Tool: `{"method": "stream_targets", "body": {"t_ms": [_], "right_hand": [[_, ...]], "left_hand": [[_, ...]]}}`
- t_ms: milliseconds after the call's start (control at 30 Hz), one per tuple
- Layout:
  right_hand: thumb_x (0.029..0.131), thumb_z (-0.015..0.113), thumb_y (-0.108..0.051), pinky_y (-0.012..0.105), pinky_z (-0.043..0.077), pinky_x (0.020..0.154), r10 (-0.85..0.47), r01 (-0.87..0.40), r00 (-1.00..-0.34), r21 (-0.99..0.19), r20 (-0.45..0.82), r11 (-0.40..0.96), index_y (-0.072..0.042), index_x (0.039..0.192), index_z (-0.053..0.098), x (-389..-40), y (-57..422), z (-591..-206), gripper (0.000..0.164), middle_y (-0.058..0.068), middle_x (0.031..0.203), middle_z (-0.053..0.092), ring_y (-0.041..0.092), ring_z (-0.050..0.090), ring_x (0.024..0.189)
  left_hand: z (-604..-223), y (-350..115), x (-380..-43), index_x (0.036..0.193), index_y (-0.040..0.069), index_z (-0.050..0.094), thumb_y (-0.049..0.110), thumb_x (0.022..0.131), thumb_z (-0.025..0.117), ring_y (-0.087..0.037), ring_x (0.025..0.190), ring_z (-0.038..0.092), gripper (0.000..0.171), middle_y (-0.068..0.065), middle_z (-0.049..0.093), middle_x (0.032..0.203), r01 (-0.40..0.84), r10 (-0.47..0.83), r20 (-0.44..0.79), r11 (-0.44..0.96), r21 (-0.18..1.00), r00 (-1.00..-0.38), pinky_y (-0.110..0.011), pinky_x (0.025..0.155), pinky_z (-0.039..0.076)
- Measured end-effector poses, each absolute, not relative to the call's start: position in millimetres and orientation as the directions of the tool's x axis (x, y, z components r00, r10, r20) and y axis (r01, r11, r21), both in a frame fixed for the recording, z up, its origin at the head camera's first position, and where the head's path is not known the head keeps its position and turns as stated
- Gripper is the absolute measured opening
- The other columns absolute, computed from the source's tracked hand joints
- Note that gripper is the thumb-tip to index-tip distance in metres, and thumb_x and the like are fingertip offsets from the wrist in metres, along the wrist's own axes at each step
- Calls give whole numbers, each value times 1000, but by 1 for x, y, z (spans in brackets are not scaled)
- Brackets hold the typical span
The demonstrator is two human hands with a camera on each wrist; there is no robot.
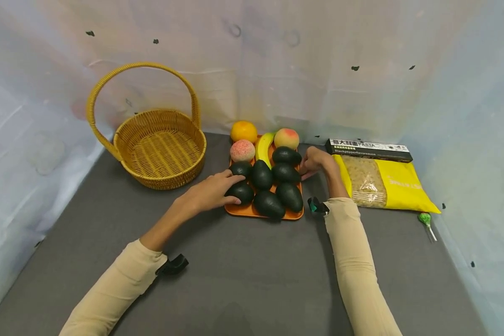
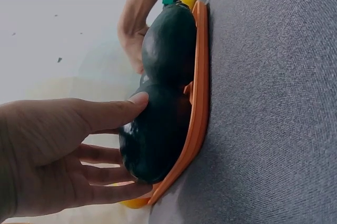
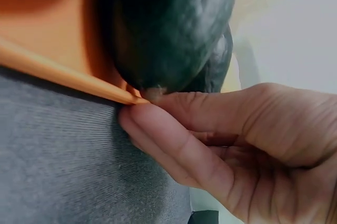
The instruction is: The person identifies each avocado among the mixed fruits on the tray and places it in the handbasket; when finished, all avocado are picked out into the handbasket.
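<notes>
Pinching smooth, probably plastic orange tray rim: right hand.

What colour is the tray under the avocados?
Orange; the tray shows best in the head view.

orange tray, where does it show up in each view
Head: just right of centre, orange tray between the left hand and right hand.
Left wrist: upright strip, mostly right of centre.
Right wrist: upper left, its edge pinched by the right hand.
Shared landmark: the dark green avocados on it.
</notes>
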State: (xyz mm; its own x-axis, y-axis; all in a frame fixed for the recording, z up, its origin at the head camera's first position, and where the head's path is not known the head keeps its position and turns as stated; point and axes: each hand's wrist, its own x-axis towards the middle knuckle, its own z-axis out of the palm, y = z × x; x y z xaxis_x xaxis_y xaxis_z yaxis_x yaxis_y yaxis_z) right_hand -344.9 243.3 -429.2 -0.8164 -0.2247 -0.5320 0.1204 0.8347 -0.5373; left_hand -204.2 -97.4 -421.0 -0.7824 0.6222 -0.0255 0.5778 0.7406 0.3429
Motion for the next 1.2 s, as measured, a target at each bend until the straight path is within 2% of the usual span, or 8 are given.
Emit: {"method": "stream_targets", "body": {"t_ms": [233, 400, 633, 867, 1200], "right_hand": [[92, 72, 2, 37, 66, 79, -213, 183, -796, -561, -566, 808, -2, 79, 66, -347, 242, -429, 15, 5, 70, 67, 20, 79, 69], [93, 72, 2, 35, 66, 76, -224, 163, -811, -576, -541, 801, -1, 79, 68, -342, 241, -428, 14, 5, 72, 65, 19, 78, 68], [93, 70, 0, 35, 66, 77, -237, 152, -814, -587, -531, 795, -3, 78, 63, -339, 245, -429, 17, 1, 69, 58, 17, 77, 69], [94, 72, -6, 35, 66, 76, -224, 154, -824, -585, -521, 796, -3, 78, 67, -337, 248, -429, 17, 2, 68, 63, 17, 77, 68], [94, 72, -3, 34, 66, 75, -221, 166, -829, -603, -514, 780, 4, 91, 72, -336, 248, -431, 7, 6, 78, 69, 16, 77, 68]], "left_hand": [[-417, -99, -202, 148, 10, 58, 36, 96, 77, -22, 91, 64, 61, -15, 63, 124, 556, 609, -57, 755, 347, -791, -39, 82, 57], [-413, -98, -200, 146, 12, 58, 36, 94, 79, -27, 100, 67, 61, -14, 63, 127, 543, 599, -71, 765, 345, -798, -43, 87, 59], [-416, -92, -201, 139, 10, 60, 33, 90, 83, -29, 103, 71, 59, -14, 68, 123, 565, 617, -51, 749, 346, -785, -42, 88, 60], [-417, -92, -201, 134, 10, 61, 34, 90, 83, -28, 102, 73, 54, -12, 72, 120, 583, 626, -27, 740, 335, -779, -42, 87, 61], [-410, -93, -197, 133, 10, 62, 32, 89, 84, -30, 100, 73, 53, -12, 72, 117, 579, 619, -20, 746, 329, -785, -43, 83, 61]]}}
